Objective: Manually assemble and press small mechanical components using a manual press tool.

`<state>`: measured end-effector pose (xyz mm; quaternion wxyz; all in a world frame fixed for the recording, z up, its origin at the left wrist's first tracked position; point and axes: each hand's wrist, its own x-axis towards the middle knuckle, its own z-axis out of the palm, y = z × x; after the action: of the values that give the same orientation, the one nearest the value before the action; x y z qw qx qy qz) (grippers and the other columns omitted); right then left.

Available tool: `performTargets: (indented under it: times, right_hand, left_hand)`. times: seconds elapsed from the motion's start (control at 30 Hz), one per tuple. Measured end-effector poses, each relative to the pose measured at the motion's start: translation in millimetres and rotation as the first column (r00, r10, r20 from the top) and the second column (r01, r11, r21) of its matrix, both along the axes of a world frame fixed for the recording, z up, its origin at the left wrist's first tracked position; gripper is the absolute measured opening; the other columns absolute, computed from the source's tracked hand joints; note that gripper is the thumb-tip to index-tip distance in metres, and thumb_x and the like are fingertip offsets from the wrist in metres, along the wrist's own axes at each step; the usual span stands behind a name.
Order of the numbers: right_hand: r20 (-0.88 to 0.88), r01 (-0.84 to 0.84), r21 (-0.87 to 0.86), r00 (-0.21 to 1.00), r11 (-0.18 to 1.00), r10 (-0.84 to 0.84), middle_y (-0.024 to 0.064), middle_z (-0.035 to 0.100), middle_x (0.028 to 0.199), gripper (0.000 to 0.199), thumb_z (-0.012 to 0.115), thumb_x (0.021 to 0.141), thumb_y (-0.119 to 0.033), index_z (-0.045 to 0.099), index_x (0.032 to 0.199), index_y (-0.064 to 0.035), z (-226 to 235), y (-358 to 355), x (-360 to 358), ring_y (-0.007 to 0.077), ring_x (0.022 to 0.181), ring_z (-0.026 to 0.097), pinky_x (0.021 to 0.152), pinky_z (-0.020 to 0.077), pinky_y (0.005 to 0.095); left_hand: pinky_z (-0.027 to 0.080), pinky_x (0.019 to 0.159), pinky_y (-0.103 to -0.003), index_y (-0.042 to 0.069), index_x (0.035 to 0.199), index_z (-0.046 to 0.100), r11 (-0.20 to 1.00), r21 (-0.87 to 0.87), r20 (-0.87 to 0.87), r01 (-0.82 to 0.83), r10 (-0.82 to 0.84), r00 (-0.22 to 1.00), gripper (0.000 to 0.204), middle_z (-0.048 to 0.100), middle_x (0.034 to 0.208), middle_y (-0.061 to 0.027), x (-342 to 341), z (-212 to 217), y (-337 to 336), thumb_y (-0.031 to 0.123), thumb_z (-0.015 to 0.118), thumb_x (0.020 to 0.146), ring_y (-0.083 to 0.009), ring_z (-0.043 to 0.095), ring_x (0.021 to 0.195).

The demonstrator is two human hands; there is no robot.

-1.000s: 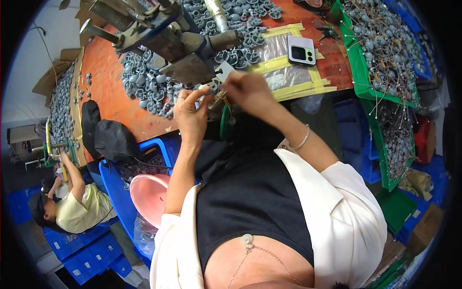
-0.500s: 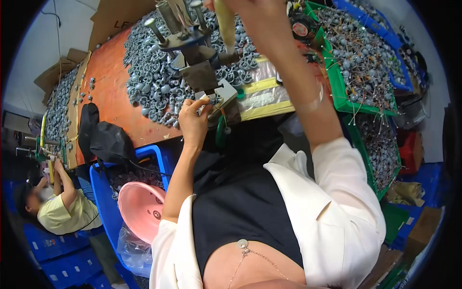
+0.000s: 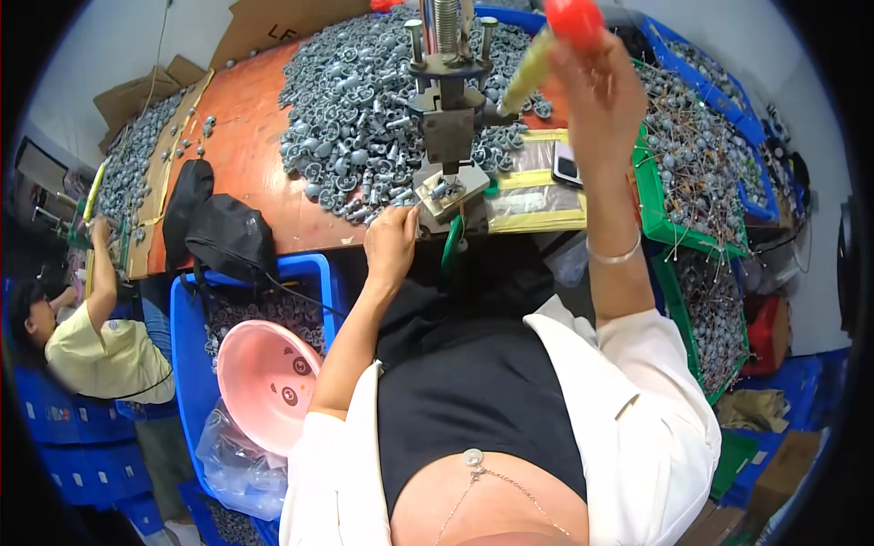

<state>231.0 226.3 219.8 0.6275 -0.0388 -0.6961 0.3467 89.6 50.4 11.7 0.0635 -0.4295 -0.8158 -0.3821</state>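
My right hand (image 3: pixel 601 109) is high at the right, wrapped round the lever of a hand press (image 3: pixel 448 136). The lever's yellowish grip (image 3: pixel 528 75) slants up to a red knob (image 3: pixel 575 22) above my fingers. Under the press's ram, a pale fixture block (image 3: pixel 452 191) carries a small grey part (image 3: pixel 442 189). Just left of the block, my left hand (image 3: pixel 391 247) has its fingers curled together, their tips by the block's lower left edge. Whatever they pinch, if anything, is hidden.
A big heap of grey plastic parts (image 3: pixel 355 118) covers the orange table (image 3: pixel 255 164) behind the press. Green crates (image 3: pixel 648 196) of wired parts stand at right. A phone (image 3: pixel 566 166), a black bag (image 3: pixel 229 238) and a pink basin (image 3: pixel 264 373) lie around. A co-worker (image 3: pixel 109 350) sits at far left.
My right hand and the lever have swung to the right, bringing the red knob into view. My left hand has drawn back from the top of the fixture to its left side. The view has shifted.
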Motion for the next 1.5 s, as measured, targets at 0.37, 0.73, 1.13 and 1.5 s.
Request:
performTargets:
  times: [0.37, 0.73, 1.13, 1.5]
  right_hand:
    - [0.997, -0.101, 0.083, 0.005, 0.991, -0.083, 0.0217, 0.065, 0.084, 0.03, 0.071, 0.071, -0.016, 0.065, 0.096, 0.0005, -101.2, 31.7, 109.9, 0.036, 0.081, 0.063, 0.072, 0.0493, 0.0427]
    - [0.974, 0.21, 0.142, 0.142, 0.967, -0.174, 0.0174, 0.066, 0.085, 0.027, 0.066, 0.079, -0.013, 0.063, 0.1, 0.0028, -89.9, 64.2, 151.7, 0.0294, 0.075, 0.064, 0.069, 0.0491, 0.0365]
    - [0.969, 0.134, 0.142, 0.183, 0.981, -0.165, 0.0179, 0.065, 0.098, 0.027, 0.066, 0.079, -0.017, 0.064, 0.101, -0.001, -82.7, 74.9, 127.9, 0.035, 0.092, 0.061, 0.081, 0.0472, 0.0413]
    - [0.605, 0.685, -0.083, 0.612, 0.724, -0.51, 0.0048, 0.068, 0.071, 0.016, 0.06, 0.088, -0.017, 0.07, 0.088, -0.0039, -72.5, 219.0, 219.5, 0.0109, 0.065, 0.064, 0.061, 0.0501, 0.0264]
  left_hand:
    - [0.05, 0.057, -0.025, -0.003, 0.091, 0.064, 0.678, 0.57, 0.803, 0.464, -0.58, -0.14, 0.034, 0.068, 0.091, -0.0183, 30.0, 75.1, -49.5, 0.025, 0.047, 0.098, -0.0161, 0.065, 0.068]
    - [0.05, 0.085, -0.03, 0.0, 0.118, 0.055, 0.285, 0.807, 0.59, -0.517, -0.379, 0.713, 0.031, 0.063, 0.111, -0.0111, -247.7, 112.0, -112.9, 0.021, 0.049, 0.096, -0.0191, 0.062, 0.097]
    - [0.051, 0.075, -0.032, -0.005, 0.121, 0.056, 0.971, 0.222, -0.133, -0.095, 0.126, 0.983, 0.043, 0.065, 0.107, -0.0158, -315.1, -66.0, -29.8, 0.003, 0.065, 0.08, -0.0216, 0.063, 0.09]
    - [0.051, 0.07, -0.032, -0.004, 0.11, 0.062, 0.94, 0.197, -0.121, -0.277, 0.304, 0.945, 0.032, 0.063, 0.096, -0.0157, -237.0, 4.8, -21.4, 0.009, 0.068, 0.082, -0.0235, 0.062, 0.084]
